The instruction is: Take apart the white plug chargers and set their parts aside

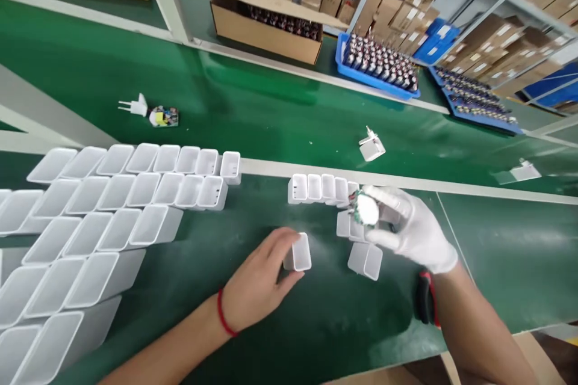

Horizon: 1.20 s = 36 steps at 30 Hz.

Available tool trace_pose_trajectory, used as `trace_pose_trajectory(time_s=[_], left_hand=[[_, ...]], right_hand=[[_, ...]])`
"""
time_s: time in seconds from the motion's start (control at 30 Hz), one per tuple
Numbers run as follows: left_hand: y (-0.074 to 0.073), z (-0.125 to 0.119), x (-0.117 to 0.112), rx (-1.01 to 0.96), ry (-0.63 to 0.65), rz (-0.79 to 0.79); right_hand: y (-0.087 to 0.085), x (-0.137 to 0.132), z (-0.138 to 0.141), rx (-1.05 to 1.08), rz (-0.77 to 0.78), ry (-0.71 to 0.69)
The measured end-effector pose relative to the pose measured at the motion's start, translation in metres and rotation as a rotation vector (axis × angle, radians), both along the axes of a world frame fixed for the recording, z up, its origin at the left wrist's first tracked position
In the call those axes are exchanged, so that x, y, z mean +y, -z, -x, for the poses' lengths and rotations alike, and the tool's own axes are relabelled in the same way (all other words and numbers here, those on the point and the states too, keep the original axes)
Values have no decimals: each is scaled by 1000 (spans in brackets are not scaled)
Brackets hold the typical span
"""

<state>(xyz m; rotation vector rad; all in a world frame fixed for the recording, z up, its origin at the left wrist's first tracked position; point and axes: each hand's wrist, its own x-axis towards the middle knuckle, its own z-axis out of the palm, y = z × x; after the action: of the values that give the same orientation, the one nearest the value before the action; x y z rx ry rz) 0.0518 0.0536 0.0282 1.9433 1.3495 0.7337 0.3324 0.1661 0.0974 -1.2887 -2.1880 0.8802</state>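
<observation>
My bare left hand (264, 280), with a red cord at its wrist, grips a small white plastic case (301, 252) by its sides on the green bench. The case's open end faces up toward me. In a white glove, my right hand (409, 222) pinches a small circuit board (366, 210) with a white face and green edge. It hovers over a short row of white cases (321, 187). Just below that hand, another white case (365, 260) lies tilted on the bench. Part of the short row is hidden behind the board and glove.
Many white cases (103, 231) stand in rows at the left. Red-and-black tool handles (427, 299) lie beside my right forearm. A green conveyor (271, 126) carries a plug with a board (163, 116) and a white adapter (372, 145). Behind it are a blue tray (377, 89) and a carton (266, 33).
</observation>
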Motion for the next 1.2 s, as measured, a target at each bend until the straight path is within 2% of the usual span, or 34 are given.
trace_pose_trajectory(time_s=[0.13, 0.23, 0.33, 0.43, 0.53, 0.67, 0.83, 0.97, 1.2], left_hand=[[8, 27, -15, -20, -99, 68], [14, 38, -22, -14, -112, 76], [19, 45, -23, -34, -87, 51], [22, 49, -22, -93, -52, -8], [26, 51, -20, -144, -22, -56], [30, 54, -20, -166, -6, -13], [34, 54, -20, -186, -11, -36], [35, 54, -19, -199, -9, -42], [34, 54, -18, -204, 6, -57]], right_hand=[[-6, -43, 51, -100, -169, -182], [-6, -57, 80, -236, -360, -329], [-9, -65, 105, -344, -511, -385], [-16, -71, 128, -543, -578, -425], [-25, -74, 145, -781, -578, -490], [-32, -72, 160, -933, -614, -572], [-30, -69, 171, -1020, -666, -648], [-27, -70, 176, -1073, -698, -655], [-29, -73, 182, -1116, -665, -681]])
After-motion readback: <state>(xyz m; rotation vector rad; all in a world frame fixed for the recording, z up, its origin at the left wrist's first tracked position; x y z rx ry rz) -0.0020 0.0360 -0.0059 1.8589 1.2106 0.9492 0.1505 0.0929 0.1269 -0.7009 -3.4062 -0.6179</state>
